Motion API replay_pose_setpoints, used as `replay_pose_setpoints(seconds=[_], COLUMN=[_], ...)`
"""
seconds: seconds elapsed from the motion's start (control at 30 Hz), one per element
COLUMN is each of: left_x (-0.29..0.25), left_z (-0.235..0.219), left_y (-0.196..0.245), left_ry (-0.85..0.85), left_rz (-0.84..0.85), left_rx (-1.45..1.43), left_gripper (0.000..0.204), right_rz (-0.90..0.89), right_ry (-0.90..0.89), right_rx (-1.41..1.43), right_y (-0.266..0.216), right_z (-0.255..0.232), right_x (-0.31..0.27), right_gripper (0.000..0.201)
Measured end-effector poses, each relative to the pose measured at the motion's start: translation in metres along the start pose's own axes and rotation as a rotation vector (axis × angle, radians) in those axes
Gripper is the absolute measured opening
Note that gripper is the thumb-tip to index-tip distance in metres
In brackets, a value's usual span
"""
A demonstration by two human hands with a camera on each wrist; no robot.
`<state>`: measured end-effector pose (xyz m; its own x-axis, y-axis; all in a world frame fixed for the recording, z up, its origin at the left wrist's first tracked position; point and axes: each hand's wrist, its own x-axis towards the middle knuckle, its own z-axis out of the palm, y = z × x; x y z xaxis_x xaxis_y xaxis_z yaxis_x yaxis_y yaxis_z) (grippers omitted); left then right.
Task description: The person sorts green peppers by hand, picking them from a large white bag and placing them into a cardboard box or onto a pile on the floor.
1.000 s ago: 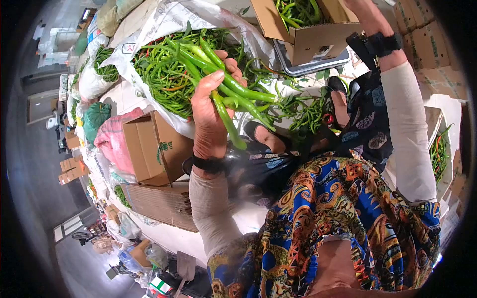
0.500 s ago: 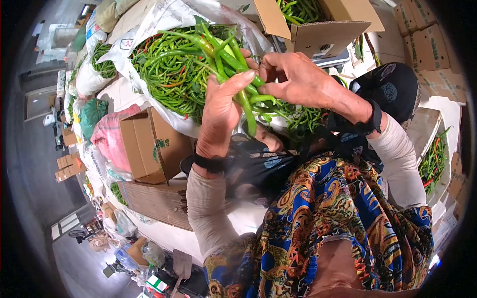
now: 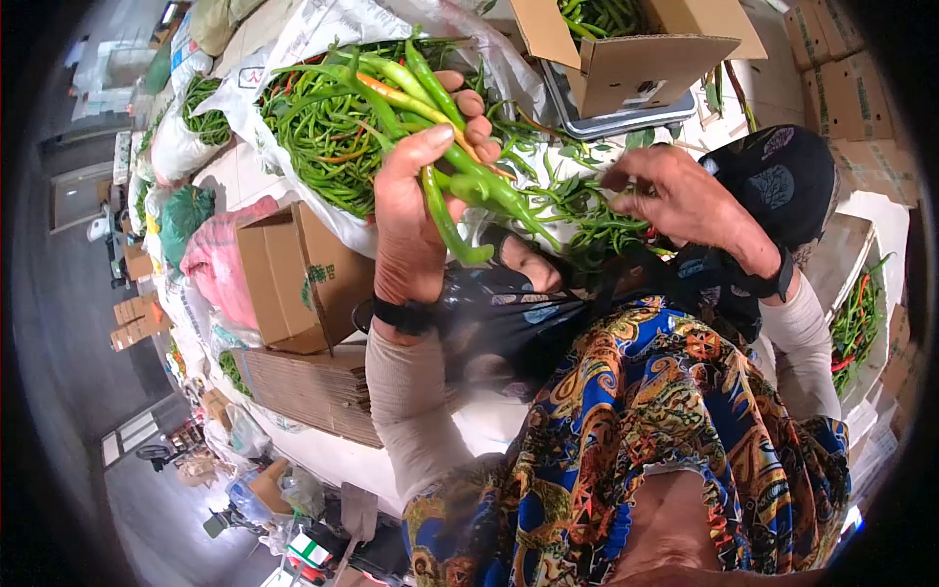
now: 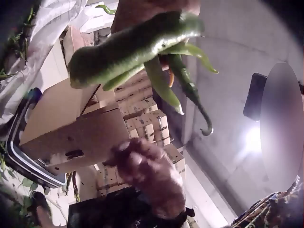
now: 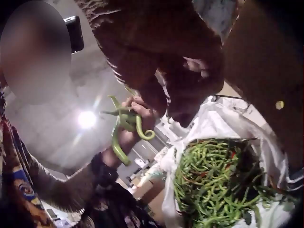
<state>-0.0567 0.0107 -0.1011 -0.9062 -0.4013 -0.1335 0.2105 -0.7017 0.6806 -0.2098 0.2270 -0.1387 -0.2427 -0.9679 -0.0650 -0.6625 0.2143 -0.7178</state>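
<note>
In the head view my left hand (image 3: 416, 201) grips a bunch of long green chili peppers (image 3: 479, 186), its thumb laid across them; one of the peppers is partly orange. The bunch hangs over a white woven sack (image 3: 303, 44) full of thinner green chilies (image 3: 323, 147) with a few red ones. The left wrist view shows a thick pepper (image 4: 137, 47) close up, with slimmer ones behind it. My right hand (image 3: 685, 201) is apart from the bunch, fingers loosely bent and nothing visible in them. It is above loose chilies (image 3: 602, 230) on the floor, near my knee.
An open carton (image 3: 655, 78) with green chilies stands on a flat scale (image 3: 626, 125) beyond my hands. To the left are another open carton (image 3: 284, 284), flattened cardboard (image 3: 303, 391) and a pink sack (image 3: 220, 254). A white box (image 3: 861, 323) of chilies is at right; stacked cartons (image 3: 851, 98) stand behind.
My right hand came in from the upper right to the bunch, then drew back to the right. My left hand keeps holding the peppers, which now include an orange-streaked one on view.
</note>
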Motion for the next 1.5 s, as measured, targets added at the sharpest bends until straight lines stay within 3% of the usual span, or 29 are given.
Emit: replay_pose_setpoints(seconds=[0.03,0.1,0.17,0.27,0.3,0.33,0.4,0.5,0.63,0.7,0.77,0.8,0.93,1.03,1.1,1.13,1.17,1.23,1.3,1.33,1.37,1.43,1.5], left_x=[0.0,0.002,0.002,-0.003,-0.006,-0.008,-0.004,-0.001,-0.001,-0.001,0.0,0.001,0.005,0.006,0.004,0.004,0.005,0.004,0.004,0.004,0.005,0.005,0.007], left_z=[0.002,-0.002,0.001,-0.001,-0.002,0.003,-0.01,-0.005,-0.006,-0.008,-0.006,-0.005,-0.013,-0.014,-0.011,-0.012,-0.012,-0.011,-0.006,-0.002,0.0,0.003,0.003], left_y=[0.0,-0.002,-0.005,-0.009,-0.009,-0.01,-0.015,-0.015,-0.02,-0.022,-0.016,-0.012,-0.012,-0.014,-0.012,-0.011,-0.009,-0.008,-0.008,-0.009,-0.011,-0.014,-0.017], left_ry=[-0.018,-0.134,-0.101,0.01,0.083,0.17,0.071,0.039,0.108,0.112,0.187,0.138,0.121,0.139,0.165,0.169,0.169,0.134,0.045,0.037,0.031,0.017,-0.001], left_rz=[-0.014,-0.077,-0.051,-0.114,-0.172,-0.194,-0.156,-0.117,-0.082,-0.091,-0.085,-0.054,-0.007,0.023,0.034,0.029,0.026,0.024,0.035,0.05,0.047,0.024,-0.001], left_rx=[0.045,-0.047,0.043,0.097,0.164,0.211,0.165,0.213,0.261,0.247,0.149,0.134,0.163,0.167,0.177,0.145,0.113,0.066,0.064,0.11,0.112,0.145,0.133], left_gripper=[0.054,0.052,0.054,0.052,0.05,0.049,0.048,0.046,0.037,0.038,0.039,0.04,0.041,0.04,0.04,0.039,0.038,0.039,0.043,0.046,0.046,0.047,0.048], right_rz=[0.115,0.083,0.085,-0.053,-0.053,-0.106,-0.194,-0.22,0.02,-0.053,0.04,0.018,0.0,-0.028,0.022,-0.072,-0.074,0.132,0.165,0.084,0.087,0.293,0.259], right_ry=[0.026,0.107,0.247,0.401,0.402,0.415,0.453,0.491,0.177,0.248,0.237,0.264,0.179,0.265,0.489,0.29,0.293,0.045,-0.271,-0.089,-0.082,-0.007,0.054], right_rx=[0.275,0.32,0.632,0.706,0.708,0.509,0.189,0.133,0.317,0.289,0.578,0.709,0.911,1.104,1.273,1.318,1.316,0.41,-0.096,-0.097,-0.097,0.508,0.621], right_y=[-0.015,-0.035,-0.043,-0.06,-0.066,-0.072,-0.074,-0.07,-0.06,-0.049,-0.04,-0.042,-0.02,-0.011,-0.004,0.025,0.027,0.023,0.02,0.022,0.019,-0.004,-0.029], right_z=[-0.008,-0.014,-0.012,-0.01,-0.012,-0.014,-0.009,-0.002,-0.007,-0.006,-0.018,-0.024,-0.024,-0.02,-0.02,-0.024,-0.023,-0.019,-0.015,-0.006,-0.011,-0.025,-0.026], right_x=[0.008,0.022,0.036,0.058,0.065,0.072,0.089,0.106,0.112,0.113,0.111,0.101,0.073,0.052,0.036,0.027,0.02,0.006,0.0,-0.003,0.001,0.018,0.03], right_gripper=[0.025,0.023,0.021,0.022,0.022,0.022,0.022,0.021,0.024,0.027,0.029,0.031,0.023,0.016,0.014,0.022,0.022,0.026,0.028,0.031,0.031,0.034,0.035])
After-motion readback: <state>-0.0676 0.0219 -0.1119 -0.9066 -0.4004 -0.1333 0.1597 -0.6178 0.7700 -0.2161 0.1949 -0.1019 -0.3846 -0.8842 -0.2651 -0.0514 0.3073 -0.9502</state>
